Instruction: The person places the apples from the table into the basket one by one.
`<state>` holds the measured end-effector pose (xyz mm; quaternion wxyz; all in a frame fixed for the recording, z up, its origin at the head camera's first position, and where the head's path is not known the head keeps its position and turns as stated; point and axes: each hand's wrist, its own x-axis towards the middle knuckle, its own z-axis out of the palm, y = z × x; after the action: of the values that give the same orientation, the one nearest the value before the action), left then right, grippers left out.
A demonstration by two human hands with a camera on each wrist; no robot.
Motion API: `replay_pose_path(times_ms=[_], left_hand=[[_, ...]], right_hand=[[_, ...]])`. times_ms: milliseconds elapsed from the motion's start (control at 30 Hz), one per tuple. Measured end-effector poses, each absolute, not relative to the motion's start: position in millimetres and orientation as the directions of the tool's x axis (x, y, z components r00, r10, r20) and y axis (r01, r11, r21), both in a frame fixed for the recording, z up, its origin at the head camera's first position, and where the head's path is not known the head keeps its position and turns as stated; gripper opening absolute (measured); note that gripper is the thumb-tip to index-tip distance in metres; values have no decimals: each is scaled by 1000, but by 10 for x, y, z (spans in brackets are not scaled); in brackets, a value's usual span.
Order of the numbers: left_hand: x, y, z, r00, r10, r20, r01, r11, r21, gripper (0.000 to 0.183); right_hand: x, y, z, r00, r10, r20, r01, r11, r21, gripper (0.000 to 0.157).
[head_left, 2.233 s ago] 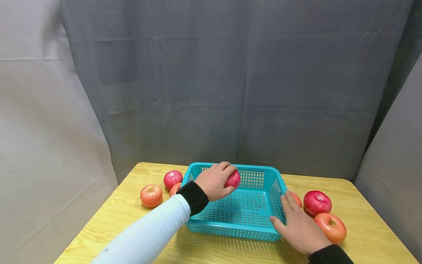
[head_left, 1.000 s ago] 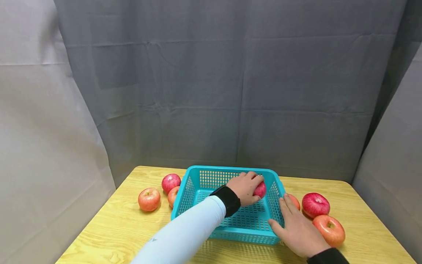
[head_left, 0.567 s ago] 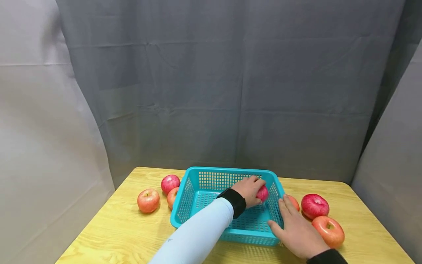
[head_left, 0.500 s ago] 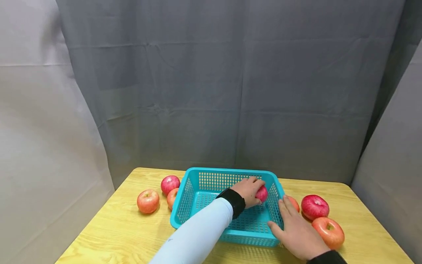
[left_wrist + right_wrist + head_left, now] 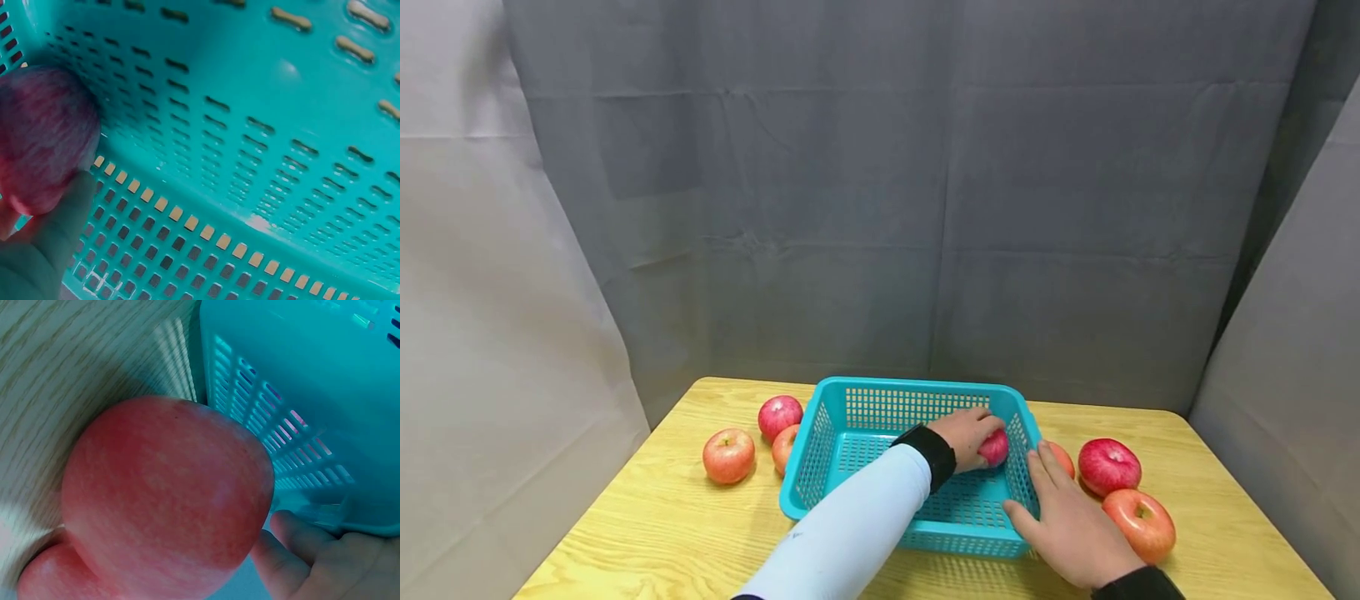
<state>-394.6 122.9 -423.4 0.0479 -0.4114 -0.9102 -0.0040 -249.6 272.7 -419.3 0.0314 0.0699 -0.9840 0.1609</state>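
Observation:
In the head view, my left hand (image 5: pixel 967 437) grips a dark red apple (image 5: pixel 995 448) low inside the turquoise plastic basket (image 5: pixel 917 385), by its right wall. The left wrist view shows a finger (image 5: pixel 70 215) against that apple (image 5: pixel 44 137); whether the apple touches the basket floor I cannot tell. My right hand (image 5: pixel 1071 533) lies along the outside of the basket's right wall, fingers straight, thumb spread toward the front corner. Beside it sit a partly hidden orange-red apple (image 5: pixel 1061 460), a dark red apple (image 5: pixel 1108 467) and a lighter red apple (image 5: pixel 1141 525).
Left of the basket stand a dark red apple (image 5: pixel 779 417), a light red apple (image 5: pixel 728 457) and another apple (image 5: pixel 784 448) partly behind the basket rim. All rest on a wooden table (image 5: pixel 647 533). Grey cloth (image 5: pixel 880 208) hangs behind, with pale cloth on both sides.
My left hand has carried the dark red apple rightward across the basket and lowered it near the right wall. My right hand has stayed at the basket's right side.

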Motion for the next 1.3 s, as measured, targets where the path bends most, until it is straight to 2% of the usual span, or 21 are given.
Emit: replay_pose_path(times_ms=[433,800,1133,1300], left_hand=[[-3940,1197,-4249,-681,727,88,729,685,-18,59],[-3852,1116,-4161,-728,675,118,677,735,-30,60],[-3733,863,-4026,-735,653,185,657,753,-46,61],[-3682,663,-3955,-763,620,182,626,779,-32,60]], right_hand=[[-2480,2711,-4193,-984,-139,113,-168,935,-313,97],[-2477,2731,-4193,-985,-138,105,-165,933,-321,99],[-2489,2755,-4239,-980,-144,137,-180,935,-307,97],[-2500,2736,-4239,-978,-148,147,-186,936,-300,97]])
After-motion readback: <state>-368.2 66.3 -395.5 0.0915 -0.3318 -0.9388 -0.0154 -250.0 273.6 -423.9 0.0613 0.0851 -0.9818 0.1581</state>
